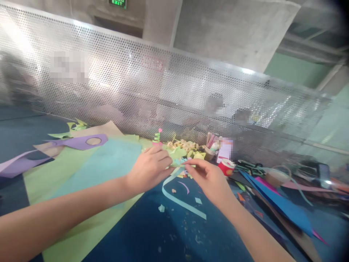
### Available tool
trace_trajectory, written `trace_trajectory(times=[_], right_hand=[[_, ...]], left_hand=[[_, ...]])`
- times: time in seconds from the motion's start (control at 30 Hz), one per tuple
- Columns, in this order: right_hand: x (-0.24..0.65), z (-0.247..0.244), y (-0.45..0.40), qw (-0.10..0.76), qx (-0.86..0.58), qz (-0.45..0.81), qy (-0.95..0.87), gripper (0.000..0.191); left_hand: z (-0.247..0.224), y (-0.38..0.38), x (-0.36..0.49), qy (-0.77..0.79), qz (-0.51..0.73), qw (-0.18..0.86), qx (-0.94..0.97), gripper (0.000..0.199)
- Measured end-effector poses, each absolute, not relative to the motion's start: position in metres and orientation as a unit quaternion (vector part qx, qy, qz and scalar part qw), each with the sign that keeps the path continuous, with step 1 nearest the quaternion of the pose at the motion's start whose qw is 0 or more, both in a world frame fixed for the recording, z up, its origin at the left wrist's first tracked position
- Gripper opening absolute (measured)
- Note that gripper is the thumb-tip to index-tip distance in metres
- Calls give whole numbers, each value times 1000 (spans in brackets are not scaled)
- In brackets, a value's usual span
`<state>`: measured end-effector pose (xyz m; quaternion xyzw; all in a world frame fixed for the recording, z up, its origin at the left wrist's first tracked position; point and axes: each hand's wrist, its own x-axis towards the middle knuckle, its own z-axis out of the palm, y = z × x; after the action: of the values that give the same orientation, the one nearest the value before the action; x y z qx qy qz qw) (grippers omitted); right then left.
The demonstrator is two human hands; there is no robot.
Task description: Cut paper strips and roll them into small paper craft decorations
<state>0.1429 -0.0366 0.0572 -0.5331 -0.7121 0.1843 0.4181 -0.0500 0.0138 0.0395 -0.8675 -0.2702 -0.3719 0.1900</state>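
My left hand point(152, 169) is closed, fingers bent together over the near edge of a pile of cut paper. My right hand point(209, 178) pinches with thumb and forefinger opposite it. Between the fingertips runs a thin pale-green paper strip point(180, 165), partly hidden by the left fingers. A long light-blue paper strip point(180, 202) curls down from just under the hands onto the dark blue surface; I cannot tell whether a hand holds its upper end. Behind the left hand stands a small green paper spiral point(156, 138) with a pink top.
Green sheets point(92, 233) and a light-blue sheet point(109, 163) lie under my left arm, with purple paper point(81, 142) beyond. Yellow paper curls point(185, 146) sit at the back. Rightward are a red cup point(227, 167), blue sheets point(286, 209) and a phone point(323, 173). A perforated metal screen point(136, 83) stands behind.
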Motion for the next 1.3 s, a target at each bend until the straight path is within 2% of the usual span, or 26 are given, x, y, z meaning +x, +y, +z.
trace_trajectory(times=[0.17, 0.33, 0.4, 0.57, 0.67, 0.77, 0.87, 1.07, 1.3], right_hand=[[143, 56, -38, 410, -537, 116, -728, 19], [141, 54, -38, 421, -525, 92, -734, 15], [140, 55, -38, 428, -519, 120, -730, 15], [137, 59, -38, 449, -463, 301, -702, 18], [134, 59, -39, 459, -454, 320, -694, 13], [130, 58, -43, 468, -462, 296, -693, 10], [128, 58, -48, 470, -475, 254, -699, 10], [127, 60, -52, 451, -510, 171, -712, 15], [144, 67, -47, 323, -496, 51, -804, 28]], left_hand=[[45, 12, -50, -280, -377, 208, -858, 26], [46, 5, -45, -231, -390, 142, -880, 24], [46, 3, -43, -223, -404, 105, -881, 22], [48, 1, -38, -220, -477, -1, -851, 17], [49, 0, -37, -262, -504, -79, -819, 16], [48, -2, -37, -300, -513, -128, -794, 18], [48, -2, -37, -308, -509, -136, -792, 19], [48, 3, -39, -343, -452, -195, -800, 20], [42, 15, -39, -311, -343, -381, -801, 29]])
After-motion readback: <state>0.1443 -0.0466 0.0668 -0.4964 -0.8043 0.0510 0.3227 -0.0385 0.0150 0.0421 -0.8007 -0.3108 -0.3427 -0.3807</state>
